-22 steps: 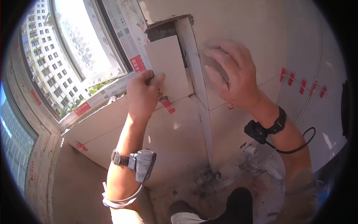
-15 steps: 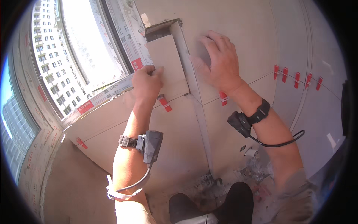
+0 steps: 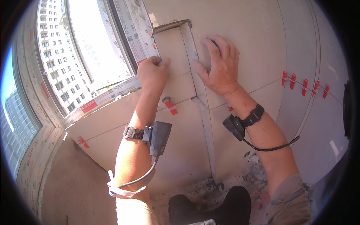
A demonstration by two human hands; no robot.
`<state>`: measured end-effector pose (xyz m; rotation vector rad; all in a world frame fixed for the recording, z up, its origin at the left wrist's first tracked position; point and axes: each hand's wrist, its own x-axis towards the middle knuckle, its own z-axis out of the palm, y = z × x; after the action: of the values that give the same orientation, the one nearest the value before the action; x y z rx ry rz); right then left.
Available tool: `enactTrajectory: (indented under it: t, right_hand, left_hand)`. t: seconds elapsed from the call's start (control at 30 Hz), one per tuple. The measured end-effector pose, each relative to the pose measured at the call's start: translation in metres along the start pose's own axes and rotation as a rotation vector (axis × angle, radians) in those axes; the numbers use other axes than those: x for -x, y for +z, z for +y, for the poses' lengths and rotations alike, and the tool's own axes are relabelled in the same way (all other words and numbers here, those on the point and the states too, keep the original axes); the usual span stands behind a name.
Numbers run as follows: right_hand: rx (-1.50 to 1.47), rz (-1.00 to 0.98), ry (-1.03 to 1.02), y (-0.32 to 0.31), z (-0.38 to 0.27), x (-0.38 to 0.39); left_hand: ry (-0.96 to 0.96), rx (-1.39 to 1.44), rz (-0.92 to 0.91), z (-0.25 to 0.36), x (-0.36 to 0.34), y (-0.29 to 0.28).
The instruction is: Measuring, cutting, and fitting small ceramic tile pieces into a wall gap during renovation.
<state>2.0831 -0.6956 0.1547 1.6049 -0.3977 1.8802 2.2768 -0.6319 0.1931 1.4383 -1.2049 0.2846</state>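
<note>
My left hand [image 3: 153, 73] is closed at the left edge of a small beige tile piece [image 3: 172, 47], beside the window frame; what its fingertips grip is hidden. The piece lies within a narrow recess with a rough, dark upper rim. My right hand [image 3: 217, 65] is open, fingers spread and bent, against or very close to the wall right of the pale vertical strip [image 3: 187, 41]. A red levelling clip [image 3: 171, 107] sits below my left hand. Both my forearms wear dark strapped devices with cables.
The window frame [image 3: 146, 41] has printed protective film. Red clips [image 3: 305, 87] line a seam at right; another [image 3: 83, 142] is low at left. Large tiles [image 3: 180, 146] cover the wall below. A white pipe [image 3: 253, 159] and rubble lie near the floor, by my dark-clothed legs.
The tile piece has moved up in the recess, and the dark gap above it has closed. My left hand has risen with it; my right hand has shifted left.
</note>
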Motion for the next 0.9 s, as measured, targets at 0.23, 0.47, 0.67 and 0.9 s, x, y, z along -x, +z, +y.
enactTrajectory:
  t: [0.23,0.47,0.67,0.9]
  right_hand:
    - [-0.014,0.003,-0.011,-0.002,-0.002,0.000]
    - [-0.005,-0.003,-0.009,-0.003,-0.003,0.001]
    - [0.008,-0.006,-0.007,-0.003,-0.003,0.001]
    - [0.017,-0.014,-0.004,-0.002,-0.003,0.002]
  left_hand:
    - [-0.019,0.015,0.004,0.002,-0.003,0.000]
    - [-0.035,-0.085,-0.032,0.010,-0.006,-0.009]
    - [0.122,-0.143,0.010,0.007,-0.004,-0.006]
    - [0.220,-0.241,0.060,0.013,-0.003,-0.010]
